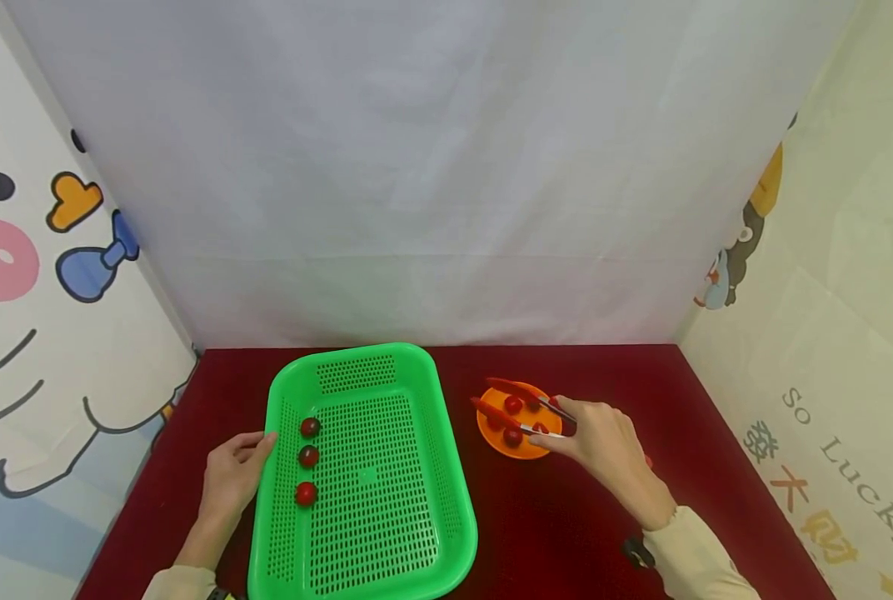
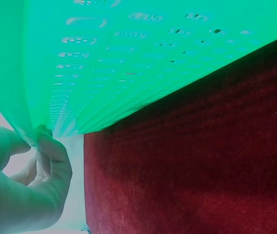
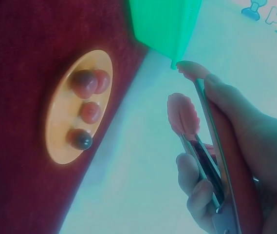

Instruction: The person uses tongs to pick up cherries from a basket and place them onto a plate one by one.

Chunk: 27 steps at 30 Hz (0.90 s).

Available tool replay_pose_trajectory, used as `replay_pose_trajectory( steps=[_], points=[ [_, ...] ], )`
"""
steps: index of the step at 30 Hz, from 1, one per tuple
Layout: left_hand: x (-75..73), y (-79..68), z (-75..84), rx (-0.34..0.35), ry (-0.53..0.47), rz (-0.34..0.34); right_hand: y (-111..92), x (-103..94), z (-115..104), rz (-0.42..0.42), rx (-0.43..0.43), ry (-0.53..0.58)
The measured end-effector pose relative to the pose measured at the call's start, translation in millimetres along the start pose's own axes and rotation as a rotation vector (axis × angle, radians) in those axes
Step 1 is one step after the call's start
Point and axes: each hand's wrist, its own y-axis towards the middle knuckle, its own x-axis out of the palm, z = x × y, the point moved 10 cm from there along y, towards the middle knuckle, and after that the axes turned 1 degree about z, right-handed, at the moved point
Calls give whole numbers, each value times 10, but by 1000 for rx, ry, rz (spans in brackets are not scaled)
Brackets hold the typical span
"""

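Observation:
A green perforated basket [image 1: 367,475] lies on the table, with three dark-red cherry tomatoes [image 1: 307,456] in a line along its left side. My left hand [image 1: 232,475] pinches the basket's left rim [image 2: 28,129] between thumb and fingers. To the right stands a small orange plate [image 1: 525,454] bearing several cherry tomatoes [image 1: 512,405], red and darker ones. My right hand [image 1: 607,442] grips metal tongs with red tips [image 3: 183,114] above the plate. The tong tips are spread apart, and nothing shows between them in the right wrist view.
A dark red cloth [image 1: 566,533] covers the table. White curtain [image 1: 446,183] hangs behind it, and printed cloth panels [image 1: 829,375] flank both sides. The plate is a short way from the basket's right wall.

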Motion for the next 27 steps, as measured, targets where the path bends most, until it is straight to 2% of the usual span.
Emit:
replay_pose_trajectory(
  steps=[9,20,27],
  points=[
    [8,15,-22,-6,-13,-5,92,10,-193,21,-63,6],
    [7,10,-15,-7,-9,-4,182,84,-436,6,-127,2],
    [3,2,-9,-7,-4,-4,208,103,-564,18,-162,40]
  ],
)
